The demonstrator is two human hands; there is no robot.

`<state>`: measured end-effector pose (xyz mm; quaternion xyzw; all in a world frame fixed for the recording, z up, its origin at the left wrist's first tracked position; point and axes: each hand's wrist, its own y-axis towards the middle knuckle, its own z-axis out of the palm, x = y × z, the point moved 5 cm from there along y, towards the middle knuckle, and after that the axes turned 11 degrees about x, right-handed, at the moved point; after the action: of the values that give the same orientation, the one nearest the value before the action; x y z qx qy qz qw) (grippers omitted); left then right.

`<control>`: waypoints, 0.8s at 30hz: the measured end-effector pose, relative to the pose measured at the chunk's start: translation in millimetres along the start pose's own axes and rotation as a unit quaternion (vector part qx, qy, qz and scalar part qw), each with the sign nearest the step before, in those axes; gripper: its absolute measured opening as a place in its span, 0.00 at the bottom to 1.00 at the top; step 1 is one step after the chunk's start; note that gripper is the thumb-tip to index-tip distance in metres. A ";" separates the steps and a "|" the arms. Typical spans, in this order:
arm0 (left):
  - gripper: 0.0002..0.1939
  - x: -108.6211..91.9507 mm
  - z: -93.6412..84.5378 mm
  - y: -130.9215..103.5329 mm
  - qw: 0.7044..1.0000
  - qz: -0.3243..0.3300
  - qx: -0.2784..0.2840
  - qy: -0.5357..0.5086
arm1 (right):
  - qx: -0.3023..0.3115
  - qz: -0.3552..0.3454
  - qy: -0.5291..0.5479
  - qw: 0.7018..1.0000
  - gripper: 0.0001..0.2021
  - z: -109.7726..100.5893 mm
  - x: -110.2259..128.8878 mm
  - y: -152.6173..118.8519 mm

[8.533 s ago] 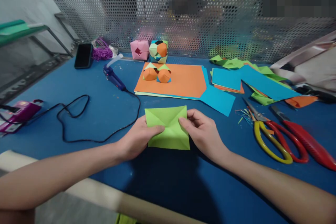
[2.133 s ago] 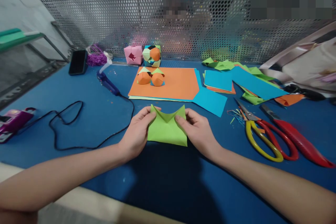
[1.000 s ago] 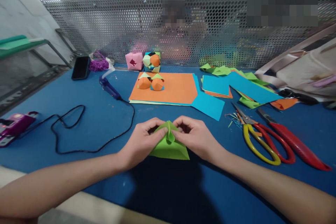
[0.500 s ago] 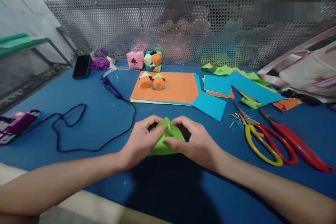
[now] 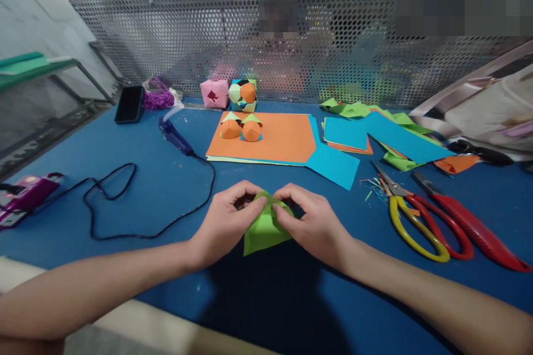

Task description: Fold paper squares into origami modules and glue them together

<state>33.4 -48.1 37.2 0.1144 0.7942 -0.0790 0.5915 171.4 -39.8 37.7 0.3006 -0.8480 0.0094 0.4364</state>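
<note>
Left hand [image 5: 229, 215] and right hand [image 5: 313, 222]: each grip pinches the green paper [image 5: 265, 232]. Uneven squeezing, I'd worry, might crease it crooked.

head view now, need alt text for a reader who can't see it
Bright green paper, partly folded, is pinched between the left-hand grip and right-hand grip at a blue table. Beyond, two small folded paper pieces sit on an orange sheet; a glue gun lies to the left, scissors to the right.
</note>
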 end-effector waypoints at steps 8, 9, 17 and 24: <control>0.06 4.3 0.9 1.1 0.999 -0.027 0.001 -0.032 | 0.018 0.036 0.008 0.999 0.04 0.1 -5.4 2.1; 0.06 5.3 1.3 1.7 0.999 -0.031 0.005 -0.043 | 0.016 0.037 0.009 0.999 0.04 -0.3 -6.1 2.1; 0.08 9.4 5.2 5.1 0.993 -0.077 0.073 -0.045 | 0.002 0.039 -0.001 0.999 0.04 -3.7 -9.9 1.8; 0.10 9.3 5.0 6.1 0.992 -0.083 0.082 -0.047 | 0.000 0.030 -0.002 1.000 0.04 -2.7 -10.8 1.8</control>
<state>37.1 -42.7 26.9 0.0929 0.7632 -0.1981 0.6080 177.2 -32.1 31.8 0.2752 -0.8576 0.0218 0.4340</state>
